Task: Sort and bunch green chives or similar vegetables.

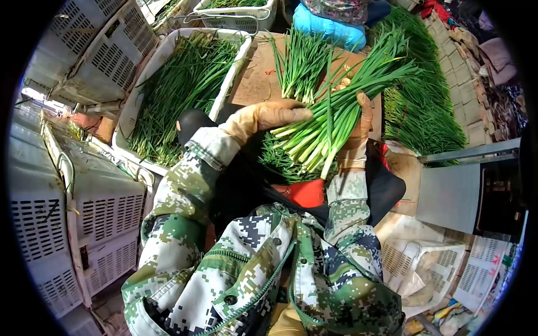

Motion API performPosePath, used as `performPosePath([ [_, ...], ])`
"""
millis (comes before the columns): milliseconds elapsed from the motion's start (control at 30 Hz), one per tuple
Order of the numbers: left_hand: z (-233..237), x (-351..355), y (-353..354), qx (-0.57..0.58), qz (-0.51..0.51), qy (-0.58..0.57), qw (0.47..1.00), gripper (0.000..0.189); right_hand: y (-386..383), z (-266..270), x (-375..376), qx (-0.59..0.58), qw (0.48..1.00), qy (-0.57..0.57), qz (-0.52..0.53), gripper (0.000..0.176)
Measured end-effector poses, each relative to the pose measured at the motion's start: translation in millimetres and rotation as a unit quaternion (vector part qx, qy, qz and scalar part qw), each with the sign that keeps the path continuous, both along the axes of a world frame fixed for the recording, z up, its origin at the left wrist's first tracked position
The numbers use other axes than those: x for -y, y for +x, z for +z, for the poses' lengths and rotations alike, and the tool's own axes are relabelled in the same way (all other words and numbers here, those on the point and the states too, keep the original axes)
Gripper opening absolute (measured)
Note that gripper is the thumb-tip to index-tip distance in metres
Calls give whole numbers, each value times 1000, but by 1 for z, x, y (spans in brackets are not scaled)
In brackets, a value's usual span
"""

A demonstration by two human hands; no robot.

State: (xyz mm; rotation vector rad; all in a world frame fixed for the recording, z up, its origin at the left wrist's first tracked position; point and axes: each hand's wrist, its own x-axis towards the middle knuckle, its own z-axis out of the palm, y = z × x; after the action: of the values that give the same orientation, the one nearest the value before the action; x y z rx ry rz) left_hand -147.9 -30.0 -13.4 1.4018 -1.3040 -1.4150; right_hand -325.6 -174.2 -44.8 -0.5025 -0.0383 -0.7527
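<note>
A loose bunch of green chives (336,120) with pale stem ends lies across my right hand (361,126), which grips it from below and from the right, thumb up. The stem ends point down and left toward me, the leaf tips up and right. My left hand (269,117) reaches in from the left, its fingers stretched out flat against the stems. Both hands wear tan gloves. Beyond them a smaller bundle of chives (302,64) rests on a brown board (252,84). More chives (286,162) lie below the held bunch, over my lap, near something red (302,193).
At left, a white crate (232,73) holds many chives; stacked white crates (106,224) stand beside it. A long pile of chives (426,101) spreads at right. Opposite sits a person with a blue sleeve or cover (330,28). A metal-framed panel (448,196) is at right.
</note>
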Motion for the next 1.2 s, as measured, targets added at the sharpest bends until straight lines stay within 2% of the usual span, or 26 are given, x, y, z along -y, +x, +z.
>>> performPosePath([
  [33, -10, 1, -3, -53, -36, -19, 998, 68, 4, 3, -5, -1, 1000, -9, -23, 41],
  [67, -22, 7, -16, -172, -54, -19, 983, 63, 7, 5, -8, -2, 999, -19, -47, 42],
  [133, -20, 0, -33, -272, -20, -45, 961, 60, 2, 4, -10, -51, 997, 1, -55, 41],
  [167, -16, -1, -42, -274, 15, -87, 958, 57, 1, 2, -11, -62, 997, 1, -56, 39],
  [200, -13, -4, -44, -277, 9, -51, 959, 61, -1, 3, -13, -74, 996, 2, -56, 38],
  [267, -5, -6, -49, -189, 6, -74, 979, 67, -2, 1, -15, -78, 996, 2, -35, 39],
  [300, -16, -6, -52, -215, 17, -117, 969, 73, -2, -3, -14, -106, 993, -14, -43, 40],
  [333, -14, -6, -50, -222, 7, -65, 973, 75, 0, -6, -9, -130, 989, -34, -54, 41],
  [400, -8, -10, -53, -272, -2, -79, 959, 78, 1, -15, -4, -154, 981, -79, -91, 37],
  [433, -3, -13, -51, -252, -32, -52, 966, 89, 1, -14, -6, -165, 974, -108, -109, 34],
  [500, -7, -11, -52, -236, -18, -31, 971, 84, 1, -15, -6, -202, 957, -143, -151, 26],
  [533, -8, -7, -55, -216, -17, -22, 976, 82, -1, -2, -16, -186, 963, -135, -143, 24],
  [600, -6, -6, -65, -223, 38, 6, 974, 74, 0, -13, -17, -201, 951, -164, -169, 22],
  [633, -13, -4, -67, -217, 42, 6, 975, 72, 0, -14, -20, -174, 962, -141, -156, 21],
  [667, -20, -3, -69, -212, 48, 7, 976, 70, -1, -15, -23, -206, 960, -118, -148, 23],
  [700, -9, -5, -73, -166, 83, 19, 982, 67, -2, -8, -30, -178, 970, -90, -138, 25],
  [733, -22, -1, -75, -146, 89, 10, 985, 68, -3, -5, -33, -150, 979, -62, -126, 28],
  [833, -17, -4, -82, -34, 138, -1, 990, 72, -8, -30, -21, -166, 973, -91, -130, 36],
  [900, -30, -5, -84, -6, 160, -12, 987, 74, -19, -32, -24, -182, 972, -90, -119, 39],
  [933, -36, -5, -84, 21, 183, -25, 983, 75, -22, -29, -26, -211, 961, -128, -123, 46],
  [967, -41, -6, -83, 24, 184, -37, 982, 75, -25, -27, -28, -240, 948, -167, -126, 54],
  [1000, -44, -6, -83, 23, 185, -35, 982, 75, -26, -26, -30, -242, 948, -166, -124, 54],
  [1067, -54, -7, -84, -42, 201, -61, 977, 73, -26, -25, -36, -198, 963, -157, -97, 75],
  [1100, -51, -8, -84, -20, 201, -57, 978, 72, -29, -5, -46, -207, 954, -186, -109, 85],
  [1200, -53, -9, -86, -70, 216, -52, 972, 69, -33, -34, -45, -180, 972, -125, -80, 94],
])
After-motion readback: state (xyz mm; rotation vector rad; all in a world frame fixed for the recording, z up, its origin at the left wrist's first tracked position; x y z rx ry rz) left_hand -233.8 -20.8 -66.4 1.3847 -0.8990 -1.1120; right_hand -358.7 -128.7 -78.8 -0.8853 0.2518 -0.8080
